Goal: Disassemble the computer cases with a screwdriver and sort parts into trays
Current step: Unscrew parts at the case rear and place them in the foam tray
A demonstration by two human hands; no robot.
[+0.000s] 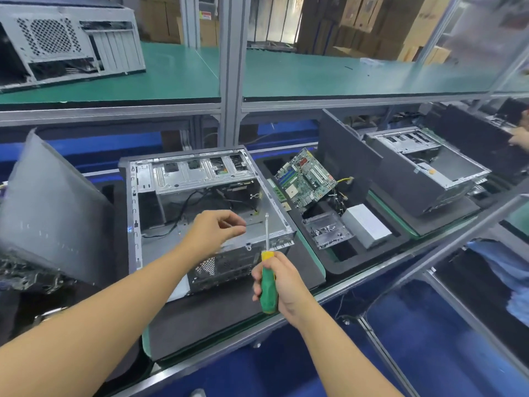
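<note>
Factory workbench (217, 319) lined with black foam. Nearest, right hand (282, 285) clenched round the green handle of one screwdriver (269, 290), shaft up. Just beyond the blade, left hand (213, 230) over the open computer case (200, 181), thumb and forefinger nearly pinched; on a screw or on nothing, impossible to tell. Probably heavy, stiff, sharp-edged sheet steel: best lifted two-handed by the frame rails. Right of the grip, one tray (366, 257) with one motherboard (306, 179), likely fragile, edges only. Three cases counted: second case (429, 170) farther right, third case (71, 44) on the far upper shelf (315, 75).
</note>
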